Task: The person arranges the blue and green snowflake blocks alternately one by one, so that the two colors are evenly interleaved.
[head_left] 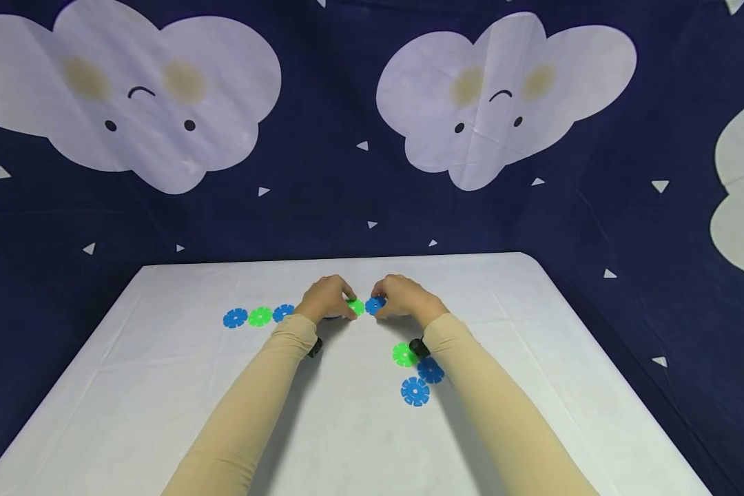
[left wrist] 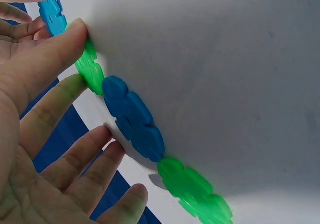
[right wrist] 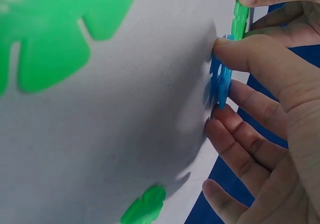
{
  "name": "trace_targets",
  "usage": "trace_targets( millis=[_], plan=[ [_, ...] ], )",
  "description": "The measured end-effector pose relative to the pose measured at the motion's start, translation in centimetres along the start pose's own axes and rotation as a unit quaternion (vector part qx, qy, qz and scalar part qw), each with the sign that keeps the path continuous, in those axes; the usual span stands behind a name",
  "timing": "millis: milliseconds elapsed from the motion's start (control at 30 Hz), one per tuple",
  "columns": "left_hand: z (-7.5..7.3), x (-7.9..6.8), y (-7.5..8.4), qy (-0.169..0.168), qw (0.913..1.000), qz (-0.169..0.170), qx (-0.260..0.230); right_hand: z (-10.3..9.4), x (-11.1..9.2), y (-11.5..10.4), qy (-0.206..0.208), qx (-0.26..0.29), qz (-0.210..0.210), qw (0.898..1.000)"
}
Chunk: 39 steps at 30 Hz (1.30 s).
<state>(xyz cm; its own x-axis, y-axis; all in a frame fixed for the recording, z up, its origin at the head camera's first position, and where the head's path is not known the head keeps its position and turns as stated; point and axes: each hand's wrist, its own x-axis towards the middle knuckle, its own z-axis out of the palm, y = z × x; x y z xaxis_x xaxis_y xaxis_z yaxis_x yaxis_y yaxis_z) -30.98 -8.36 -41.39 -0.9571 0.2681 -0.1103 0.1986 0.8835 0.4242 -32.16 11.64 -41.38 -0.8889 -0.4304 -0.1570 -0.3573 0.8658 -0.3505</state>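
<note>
My left hand (head_left: 327, 297) pinches a green notched flower disc (head_left: 356, 307) between thumb and index finger. Facing it, my right hand (head_left: 404, 297) grips a blue notched flower disc (head_left: 374, 305) by its edges. In the right wrist view the blue disc (right wrist: 220, 78) stands edge-on, its end right at the green disc (right wrist: 240, 21). Behind the left hand, a blue disc (left wrist: 132, 119) and another green disc (left wrist: 195, 191) follow on in a line. That line runs left along the table to a blue disc (head_left: 235, 317) at its end, partly hidden by my left hand.
Nearer me, by the right forearm, lie a loose green disc (head_left: 403, 355) and two blue discs, one (head_left: 430, 370) beside the sleeve and one (head_left: 415, 391) closer in. The white table (head_left: 161, 386) ends at a dark blue cloud-patterned cloth (head_left: 322, 220).
</note>
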Motion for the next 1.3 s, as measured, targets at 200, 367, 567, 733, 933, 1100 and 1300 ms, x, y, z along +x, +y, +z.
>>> trace_targets(
  millis=[200, 367, 567, 733, 933, 1100, 1300],
  plan=[
    [0.1, 0.3, -0.1, -0.002, 1.0, 0.0, 0.001, 0.0, -0.1, 0.0, 0.001, 0.013, 0.002, 1.0],
    [0.2, 0.2, 0.0, -0.004, 1.0, 0.0, -0.003, -0.2, -0.3, 0.1, -0.002, 0.007, -0.001, 1.0],
    [0.4, 0.3, 0.3, -0.004, 1.0, -0.001, 0.004, -0.7, -0.3, 0.6, -0.016, -0.006, -0.012, 1.0],
    [0.6, 0.3, 0.4, -0.005, 0.9998, 0.002, 0.021, -1.5, -0.9, 1.7, -0.023, 0.02, -0.001, 1.0],
    [0.5, 0.6, -0.1, -0.013, 0.9993, 0.016, 0.032, -2.9, -2.7, 4.4, -0.024, 0.026, 0.018, 0.999],
    [0.4, 0.9, 0.6, -0.024, 0.9986, 0.045, 0.015, -3.2, -3.6, 6.7, -0.032, 0.022, 0.026, 0.999],
    [1.5, 1.8, 1.7, -0.022, 0.997, 0.074, -0.003, -3.2, -4.5, 8.2, -0.028, 0.038, 0.04, 0.998]
  ],
)
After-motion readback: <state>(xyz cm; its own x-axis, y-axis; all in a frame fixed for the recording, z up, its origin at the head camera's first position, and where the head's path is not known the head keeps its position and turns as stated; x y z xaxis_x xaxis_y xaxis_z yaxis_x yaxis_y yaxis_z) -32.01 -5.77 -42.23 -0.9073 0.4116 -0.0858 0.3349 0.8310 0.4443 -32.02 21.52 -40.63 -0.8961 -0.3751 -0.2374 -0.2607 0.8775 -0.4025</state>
